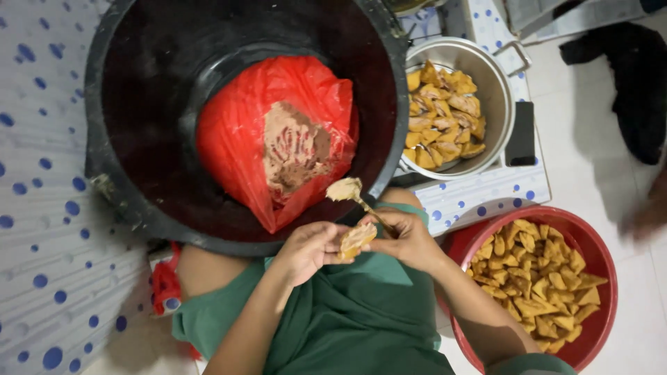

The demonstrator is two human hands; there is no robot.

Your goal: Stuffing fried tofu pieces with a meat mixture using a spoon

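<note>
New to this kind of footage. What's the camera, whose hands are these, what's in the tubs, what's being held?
There is no machine here. One camera sits on a person's head and looks straight down, so the two bare arms coming up from the bottom edge belong to the wearer, who has a green cloth over the lap.

The left hand holds a small tan fried piece, split open. The right hand holds a spoon loaded with pale paste.

Just beyond the hands is a big black tub holding a red plastic bag with brownish paste on it. To the right, a metal pot and a red basin are both full of golden fried pieces. The floor covering is white with blue dots.
</note>
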